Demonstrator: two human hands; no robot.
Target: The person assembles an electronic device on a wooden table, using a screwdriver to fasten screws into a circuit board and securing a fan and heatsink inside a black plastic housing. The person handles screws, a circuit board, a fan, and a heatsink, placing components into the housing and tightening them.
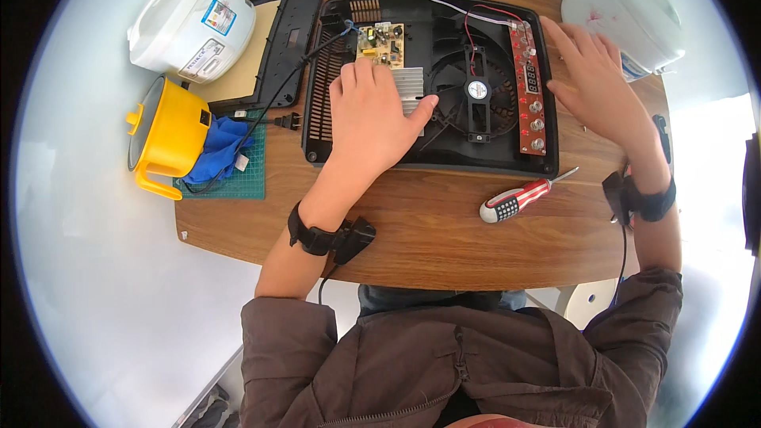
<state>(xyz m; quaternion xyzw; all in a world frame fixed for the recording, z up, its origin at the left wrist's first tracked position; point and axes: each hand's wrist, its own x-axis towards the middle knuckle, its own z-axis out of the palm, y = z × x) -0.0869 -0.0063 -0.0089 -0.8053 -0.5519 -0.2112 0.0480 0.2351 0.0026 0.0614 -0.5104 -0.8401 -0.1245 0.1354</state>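
Observation:
On the wooden table lies a black appliance housing (432, 20) with its inside facing up. My left hand (365, 115) is over its left half, thumb spread and fingers bent at the lower edge of a yellow circuit board (390, 41). Under the thumb side shows a finned metal heat sink (410, 84), partly covered. A black cooling fan (478, 89) sits in the middle right. My right hand (594, 83), fingers stretched out, is at the housing's right edge, beside a narrow red control board (529, 115) with a small display. Neither hand visibly holds anything.
A screwdriver (514, 200) with a patterned handle lies in front of the housing. At left are a white rice cooker (194, 24), a black panel (289, 47), a yellow pot (170, 127), a blue cloth (222, 149) and a green mat (252, 178). A white container (626, 12) stands back right.

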